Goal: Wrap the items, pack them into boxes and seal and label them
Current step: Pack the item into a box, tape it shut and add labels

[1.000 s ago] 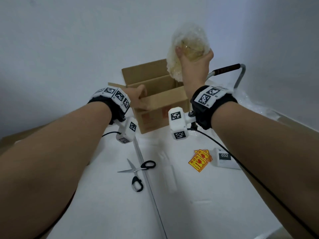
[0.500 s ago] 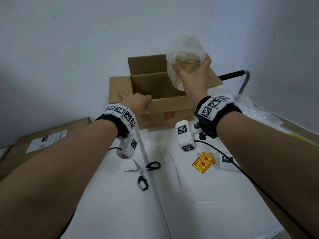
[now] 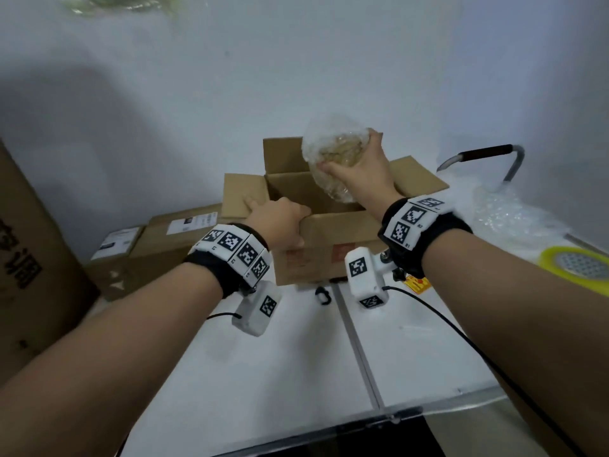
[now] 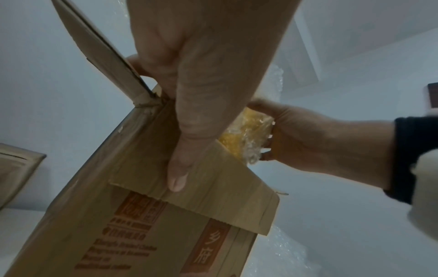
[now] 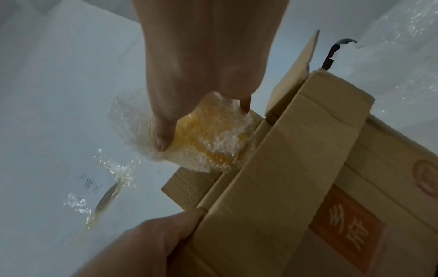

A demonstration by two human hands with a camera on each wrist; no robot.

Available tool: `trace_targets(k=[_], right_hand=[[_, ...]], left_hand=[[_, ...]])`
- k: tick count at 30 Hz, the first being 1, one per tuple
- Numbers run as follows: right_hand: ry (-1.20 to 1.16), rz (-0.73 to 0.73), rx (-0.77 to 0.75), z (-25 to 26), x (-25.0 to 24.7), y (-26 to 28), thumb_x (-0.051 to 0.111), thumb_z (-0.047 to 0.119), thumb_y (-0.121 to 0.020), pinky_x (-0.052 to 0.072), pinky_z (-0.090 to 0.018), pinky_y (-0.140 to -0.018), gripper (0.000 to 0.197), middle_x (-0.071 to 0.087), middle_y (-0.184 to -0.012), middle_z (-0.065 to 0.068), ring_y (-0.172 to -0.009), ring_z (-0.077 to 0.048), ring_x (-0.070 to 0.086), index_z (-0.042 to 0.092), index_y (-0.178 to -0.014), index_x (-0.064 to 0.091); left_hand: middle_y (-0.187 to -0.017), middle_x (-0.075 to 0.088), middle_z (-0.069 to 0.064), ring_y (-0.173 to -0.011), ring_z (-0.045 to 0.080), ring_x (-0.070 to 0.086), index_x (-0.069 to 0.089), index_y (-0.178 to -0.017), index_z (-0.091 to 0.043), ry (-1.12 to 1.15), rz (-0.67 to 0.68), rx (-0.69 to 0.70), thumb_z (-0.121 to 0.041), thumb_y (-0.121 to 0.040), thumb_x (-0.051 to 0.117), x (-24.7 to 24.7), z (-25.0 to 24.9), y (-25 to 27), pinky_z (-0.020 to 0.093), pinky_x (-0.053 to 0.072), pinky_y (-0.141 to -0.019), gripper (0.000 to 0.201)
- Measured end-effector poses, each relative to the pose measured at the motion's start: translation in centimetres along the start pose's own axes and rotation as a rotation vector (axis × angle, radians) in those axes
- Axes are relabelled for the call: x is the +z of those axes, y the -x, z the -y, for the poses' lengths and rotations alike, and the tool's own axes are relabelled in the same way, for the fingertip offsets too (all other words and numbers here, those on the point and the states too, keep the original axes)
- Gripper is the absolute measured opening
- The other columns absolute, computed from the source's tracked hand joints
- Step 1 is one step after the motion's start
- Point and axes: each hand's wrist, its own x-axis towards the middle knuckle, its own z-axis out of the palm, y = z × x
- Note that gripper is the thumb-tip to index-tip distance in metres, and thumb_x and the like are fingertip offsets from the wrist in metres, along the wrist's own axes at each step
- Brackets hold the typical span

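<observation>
Bundle [image 3: 333, 159] of bubble wrap (amber item inside) hangs over the open box [image 3: 329, 239], long axis tilted, lower end dipping inside. Right hand [image 3: 357, 174] clasps it; left hand [image 3: 280, 222] grips the box's folded-down near flap.

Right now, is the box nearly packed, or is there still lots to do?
Partway. Done: one item is wrapped in bubble wrap. In hand: the right hand holds that bundle over the open box, while the left hand grips the box's front flap. Left: put the bundle inside, close the flaps, seal with the tape roll and stick on a label. The box's inside is hidden.
</observation>
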Motion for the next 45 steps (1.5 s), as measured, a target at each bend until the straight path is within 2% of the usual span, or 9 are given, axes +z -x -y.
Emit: trace_targets(k=[5, 12, 18, 25, 28, 32, 35, 40, 45], right_hand=[[0.045, 0.152, -0.014, 0.6, 2.9, 4.6, 0.087, 0.031, -0.065, 0.044, -0.039, -0.106, 0.092, 0.049, -0.132, -0.003, -0.122, -0.017, 0.05, 0.017, -0.139, 0.034], [0.684, 0.552, -0.094, 1.2, 6.3, 6.5, 0.081, 0.049, -0.068, 0.034, -0.052, -0.108, 0.106, 0.037, -0.144, -0.008, -0.133, -0.031, 0.038, 0.022, -0.15, 0.018], [0.856, 0.772, -0.024, 1.8, 9.5, 6.6, 0.078, 0.044, -0.075, 0.036, -0.051, -0.108, 0.101, 0.036, -0.145, -0.013, -0.133, -0.036, 0.038, 0.018, -0.149, 0.015], [1.124, 1.058, 0.079, 3.4, 10.7, 5.3, 0.073, 0.037, -0.081, 0.048, -0.049, -0.098, 0.094, 0.05, -0.14, -0.011, -0.121, -0.034, 0.052, 0.024, -0.152, 0.014], [1.018, 1.142, 0.256, 3.4, 10.7, 5.2, 0.069, 0.024, -0.085, 0.046, -0.044, -0.099, 0.074, 0.049, -0.138, -0.013, -0.115, -0.03, 0.052, 0.013, -0.148, 0.031], [0.875, 1.303, 0.559, 3.8, 10.3, 6.3, 0.055, 0.024, -0.095, 0.05, -0.03, -0.065, 0.018, 0.061, -0.095, -0.014, -0.073, -0.024, 0.056, 0.01, -0.105, 0.06], [0.797, 1.266, 0.574, 3.3, 10.6, 7.1, 0.048, 0.026, -0.099, 0.045, -0.034, -0.081, 0.019, 0.061, -0.093, -0.008, -0.082, -0.022, 0.057, 0.016, -0.09, 0.061], [0.992, 1.224, 0.423, 1.6, 12.6, 7.1, 0.04, 0.058, -0.095, 0.04, -0.047, -0.105, 0.058, 0.058, -0.132, -0.008, -0.117, -0.028, 0.056, 0.016, -0.133, 0.056], [1.105, 1.147, 0.327, 1.9, 12.3, 7.2, 0.043, 0.042, -0.098, 0.037, -0.045, -0.109, 0.051, 0.048, -0.144, -0.008, -0.129, -0.029, 0.047, 0.014, -0.141, 0.047]], left_hand=[[-0.095, 0.053, -0.003, -0.111, 0.031, 0.055, 0.051, -0.099, -0.032, 0.053, 0.044, -0.053, -0.035, -0.086, 0.067, 1.7, 2.1, 4.0, 0.078, 0.017, -0.101, 0.021], [-0.099, 0.058, -0.006, -0.113, 0.027, 0.054, 0.059, -0.111, -0.032, 0.068, 0.093, -0.102, -0.039, -0.085, 0.069, 4.7, 5.6, 7.4, 0.074, 0.018, -0.102, 0.028], [-0.093, 0.059, -0.008, -0.109, 0.024, 0.054, 0.062, -0.104, -0.031, 0.185, 0.099, -0.124, -0.04, -0.084, 0.07, 6.7, 7.9, 8.4, 0.071, 0.022, -0.102, 0.023], [-0.11, 0.049, -0.002, -0.112, 0.025, 0.052, 0.037, -0.116, -0.022, 0.135, 0.11, -0.124, -0.049, -0.075, 0.077, 6.2, 7.7, 8.1, 0.066, 0.031, -0.101, 0.063], [-0.144, 0.047, -0.004, -0.126, 0.028, 0.049, 0.015, -0.149, -0.028, 0.088, 0.148, -0.063, -0.05, -0.076, 0.076, 6.2, 7.8, 7.7, 0.068, 0.026, -0.103, 0.098], [-0.141, 0.054, -0.002, -0.134, 0.028, 0.043, 0.009, -0.154, -0.033, 0.084, 0.289, -0.052, -0.06, -0.078, 0.07, 6.5, 8.1, 6.9, 0.077, 0.004, -0.105, 0.102], [-0.141, 0.053, -0.004, -0.137, 0.026, 0.039, 0.021, -0.153, -0.037, 0.084, 0.312, -0.066, -0.064, -0.077, 0.068, 6.6, 7.9, 6.4, 0.08, 0.002, -0.103, 0.093], [-0.136, 0.057, -0.003, -0.135, 0.026, 0.042, 0.031, -0.151, -0.037, 0.072, 0.344, -0.085, -0.064, -0.078, 0.068, 6.3, 7.7, 6.0, 0.08, 0.003, -0.103, 0.086], [-0.097, 0.062, -0.002, -0.118, 0.027, 0.055, 0.056, -0.134, -0.022, 0.053, 0.319, -0.143, -0.064, -0.079, 0.067, 6.6, 7.6, 5.7, 0.08, 0.005, -0.103, 0.071]])
